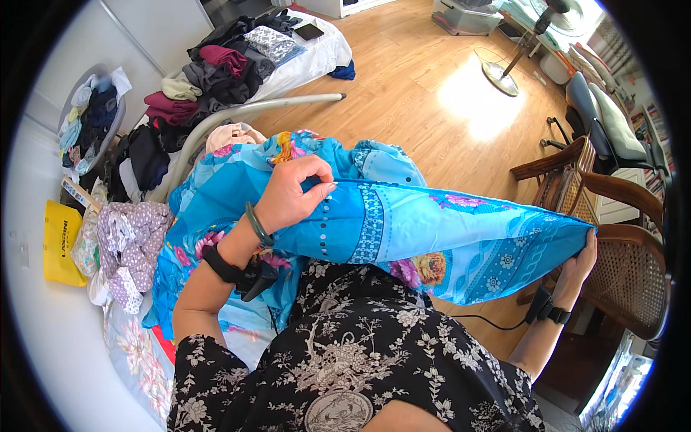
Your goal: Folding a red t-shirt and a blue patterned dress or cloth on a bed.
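A large blue floral cloth point(334, 232), like a bed cover, spreads across my front and bunches up on the left. Its upper edge is pinched between the thumb and fingers of my left hand point(298, 189). Out to the right, my right hand point(581, 254) grips a corner, and the strip between the two hands is stretched into a long taper. Flowers, dots and lace-like bands are printed on it. The lower layers of the pile are hidden beneath the folds.
Dark and maroon clothes point(227, 70) lie heaped on a white-covered surface behind a curved metal tube point(243, 110). A grey basket of clothes point(92, 119) and a yellow bag point(62, 243) are at left. A wooden armchair point(621, 270) stands close on the right, a pedestal fan point(502, 78) farther off.
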The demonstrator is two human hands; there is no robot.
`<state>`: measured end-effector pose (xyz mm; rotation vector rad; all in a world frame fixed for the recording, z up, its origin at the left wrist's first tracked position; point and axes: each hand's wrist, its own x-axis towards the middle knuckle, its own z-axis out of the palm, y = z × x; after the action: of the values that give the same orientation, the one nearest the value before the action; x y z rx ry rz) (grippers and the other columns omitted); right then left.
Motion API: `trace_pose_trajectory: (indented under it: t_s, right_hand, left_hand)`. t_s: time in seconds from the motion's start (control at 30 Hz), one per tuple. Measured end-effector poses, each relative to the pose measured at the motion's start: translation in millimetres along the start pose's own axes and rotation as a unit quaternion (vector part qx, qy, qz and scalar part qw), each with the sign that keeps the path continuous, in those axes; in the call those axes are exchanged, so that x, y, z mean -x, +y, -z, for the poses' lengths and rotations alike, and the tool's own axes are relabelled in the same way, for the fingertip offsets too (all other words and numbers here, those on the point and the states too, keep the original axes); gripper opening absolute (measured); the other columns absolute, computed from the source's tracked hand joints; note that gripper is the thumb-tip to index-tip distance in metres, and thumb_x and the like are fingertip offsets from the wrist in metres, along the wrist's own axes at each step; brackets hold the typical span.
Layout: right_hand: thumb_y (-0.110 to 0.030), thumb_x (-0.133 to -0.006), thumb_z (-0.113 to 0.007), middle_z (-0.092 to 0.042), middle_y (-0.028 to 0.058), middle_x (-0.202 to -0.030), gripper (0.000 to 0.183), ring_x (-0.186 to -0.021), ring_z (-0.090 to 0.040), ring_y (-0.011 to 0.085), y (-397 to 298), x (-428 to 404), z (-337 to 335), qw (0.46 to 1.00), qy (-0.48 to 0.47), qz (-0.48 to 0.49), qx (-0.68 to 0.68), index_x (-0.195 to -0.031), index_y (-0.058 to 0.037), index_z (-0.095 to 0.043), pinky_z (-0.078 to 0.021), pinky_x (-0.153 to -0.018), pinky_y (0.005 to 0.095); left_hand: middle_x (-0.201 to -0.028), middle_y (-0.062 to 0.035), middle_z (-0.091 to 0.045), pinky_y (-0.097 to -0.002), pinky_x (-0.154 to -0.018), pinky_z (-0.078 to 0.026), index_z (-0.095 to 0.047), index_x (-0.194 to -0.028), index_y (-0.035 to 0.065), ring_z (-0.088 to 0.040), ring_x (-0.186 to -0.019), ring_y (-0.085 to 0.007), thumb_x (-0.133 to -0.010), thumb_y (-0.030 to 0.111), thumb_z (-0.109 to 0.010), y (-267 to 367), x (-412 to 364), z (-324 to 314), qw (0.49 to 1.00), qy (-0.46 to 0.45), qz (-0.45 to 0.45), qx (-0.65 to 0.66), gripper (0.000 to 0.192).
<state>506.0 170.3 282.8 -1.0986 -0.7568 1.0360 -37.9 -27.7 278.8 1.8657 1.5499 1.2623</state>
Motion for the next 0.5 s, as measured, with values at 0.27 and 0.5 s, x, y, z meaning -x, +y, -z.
trace_pose_trajectory:
  t_s: [0.27,0.5]
  right_hand:
    - [-0.022,-0.090,-0.054,-0.060,0.0087,-0.092,0.021,-0.084,-0.060,0.0203,0.9,2.9,0.1,1.000,-0.010,0.004,0.001,-0.098,-0.0030,-0.055,-0.0511,-0.077,0.0360]
    - [-0.023,-0.092,-0.052,-0.058,0.0070,-0.094,0.020,-0.087,-0.058,0.0181,6.2,1.8,8.8,0.996,-0.082,0.010,-0.023,-0.099,-0.0046,-0.053,-0.0494,-0.079,0.0328]
  left_hand:
    - [-0.073,-0.0041,-0.060,-0.0245,-0.064,-0.045,-0.057,-0.077,0.0011,-0.056,-0.069,-0.0102,-0.075,0.002,-0.064,-0.7,-2.4,-4.2,0.996,0.017,0.088,0.009,0.007]
    - [-0.073,-0.0037,-0.059,-0.0235,-0.063,-0.044,-0.061,-0.087,-0.0002,-0.053,-0.068,-0.0090,-0.078,0.003,-0.064,-8.6,-5.6,-8.1,0.993,0.015,0.115,0.001,0.010]
